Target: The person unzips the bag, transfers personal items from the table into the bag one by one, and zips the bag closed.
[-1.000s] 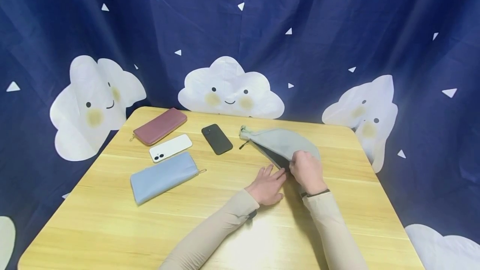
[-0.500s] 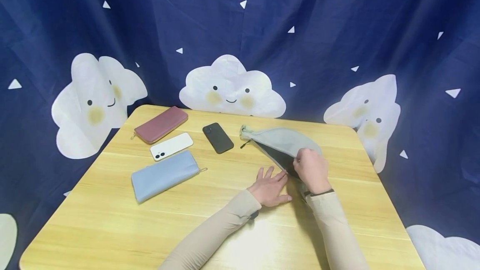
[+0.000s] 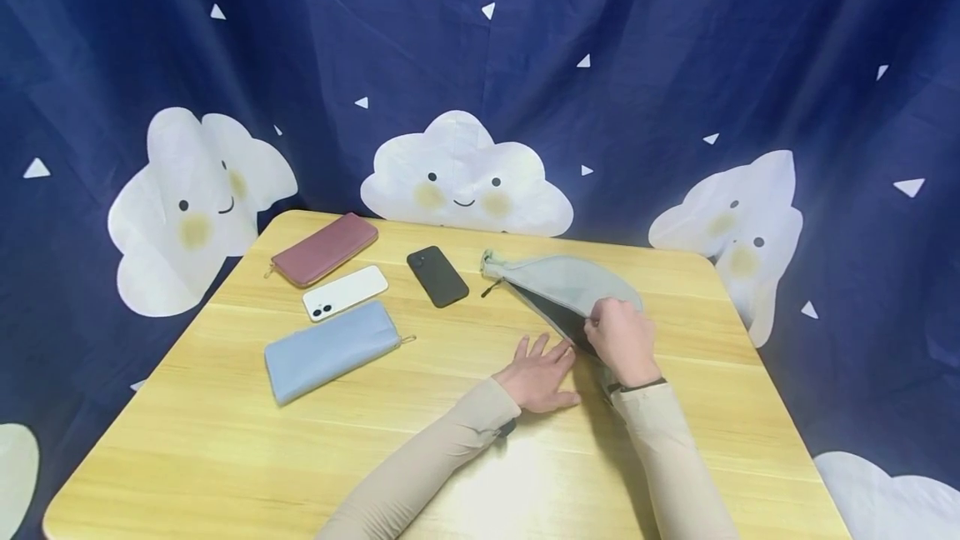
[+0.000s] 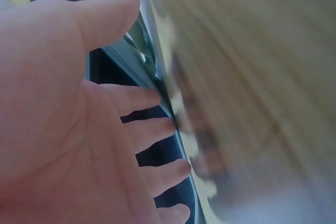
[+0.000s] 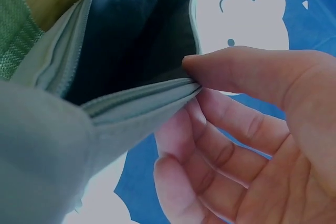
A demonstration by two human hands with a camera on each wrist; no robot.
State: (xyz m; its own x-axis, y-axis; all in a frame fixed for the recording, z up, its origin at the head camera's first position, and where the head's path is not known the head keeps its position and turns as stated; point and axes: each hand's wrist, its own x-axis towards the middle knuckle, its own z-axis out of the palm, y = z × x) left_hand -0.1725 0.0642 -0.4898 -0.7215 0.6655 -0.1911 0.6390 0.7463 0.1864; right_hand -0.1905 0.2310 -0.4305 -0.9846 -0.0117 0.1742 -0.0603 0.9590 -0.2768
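R hand: pinches upper lip of grey pouch betw. thumb & fingers, lifts it off lower lip; in R wrist view thumb on top of zip edge, fingers curled under.
L hand: flat on desk, palm down, fingers straight & spread, tips at lower lip of pouch mouth; holds nothing. L wrist view blurred, fingers lie along zip edge.
Grey pouch: right of desk centre, approx 2 o'clock from centre; lies slantwise, far end toward 10 o'clock, near end under R hand. Mouth gaping, dark lining visible inside. Zip pull hangs at far end.
Black phone: just left of pouch's far end, face down, not touching.
White phone: at 9 o'clock from black phone, camera side up.
Maroon wallet: at 11 o'clock from white phone, just beside, near far-left desk corner.
Blue pouch: at 6 o'clock from white phone, near it, zipped shut, pull at its right end.
Backdrop: navy cloth w/ white cloud faces & small triangles, behind desk.
Sleeves: beige, both arms, dark band at R wrist.
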